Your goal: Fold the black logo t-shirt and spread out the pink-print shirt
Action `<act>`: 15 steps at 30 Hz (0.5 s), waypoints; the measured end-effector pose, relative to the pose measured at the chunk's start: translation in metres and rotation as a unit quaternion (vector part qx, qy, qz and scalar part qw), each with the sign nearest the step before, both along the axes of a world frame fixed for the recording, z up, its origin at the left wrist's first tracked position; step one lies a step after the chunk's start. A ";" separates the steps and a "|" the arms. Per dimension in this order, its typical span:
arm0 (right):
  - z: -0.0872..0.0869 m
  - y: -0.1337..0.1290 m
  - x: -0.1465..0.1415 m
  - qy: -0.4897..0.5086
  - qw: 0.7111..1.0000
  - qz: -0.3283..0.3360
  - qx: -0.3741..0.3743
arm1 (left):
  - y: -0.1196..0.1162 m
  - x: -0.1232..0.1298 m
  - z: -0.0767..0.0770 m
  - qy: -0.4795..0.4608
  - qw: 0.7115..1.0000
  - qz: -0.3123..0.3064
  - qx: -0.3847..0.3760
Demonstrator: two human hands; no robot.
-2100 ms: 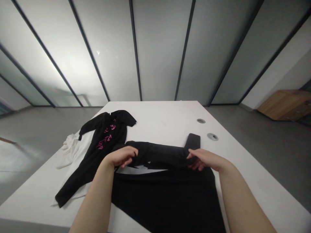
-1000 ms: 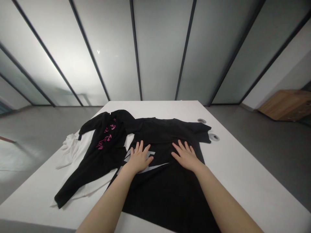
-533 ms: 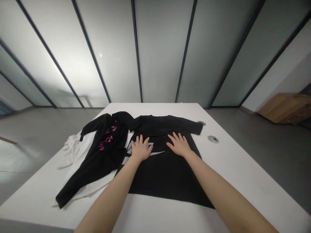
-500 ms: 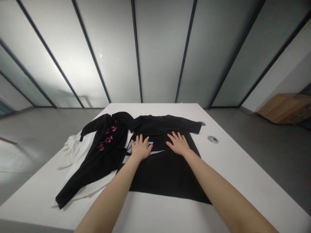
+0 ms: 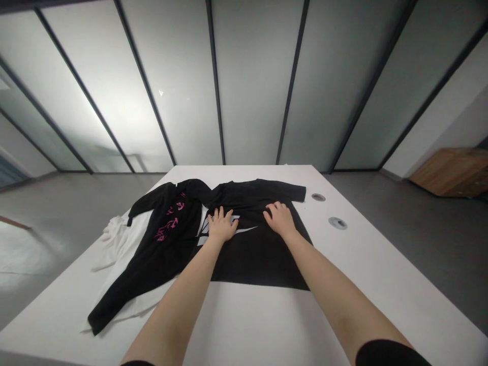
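Note:
A black T-shirt [image 5: 259,259] with a pale logo and a white swoosh lies spread on the white table [image 5: 236,325]. My left hand [image 5: 222,224] rests on its printed logo, fingers spread. On the right part of the shirt's chest lies my right hand [image 5: 280,217], fingers somewhat bent but apart, holding nothing. Left of this shirt and touching it is a black garment [image 5: 152,259] with pink print, one long sleeve reaching toward the near left. Under that garment a white one [image 5: 114,249] shows at its left side.
Two round grommets [image 5: 337,223] are set in the table's right side. Behind the table stands a frosted glass partition [image 5: 251,81] with dark frames. A wooden box-like object [image 5: 452,172] sits on the floor at the far right.
The black T-shirt has shifted away from me, its hem now farther from the near table edge and its right sleeve drawn inward. My right hand's fingers have bent more.

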State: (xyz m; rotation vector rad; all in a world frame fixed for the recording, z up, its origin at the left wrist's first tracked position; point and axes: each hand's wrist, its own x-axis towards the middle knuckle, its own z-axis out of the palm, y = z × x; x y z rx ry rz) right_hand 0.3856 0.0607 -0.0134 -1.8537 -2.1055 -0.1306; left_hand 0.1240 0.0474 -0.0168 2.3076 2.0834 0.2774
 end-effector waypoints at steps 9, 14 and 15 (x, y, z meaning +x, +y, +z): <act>0.001 -0.033 0.005 -0.010 0.999 -0.013 -0.038 | -0.057 0.006 -0.007 -0.018 0.999 0.021 0.034; -0.006 -0.061 0.021 -0.021 0.997 -0.034 -0.060 | -0.098 -0.002 0.011 -0.046 0.998 -0.033 -0.030; -0.007 -0.066 0.025 -0.023 0.997 -0.037 -0.065 | -0.102 -0.010 0.017 -0.041 0.998 -0.031 -0.024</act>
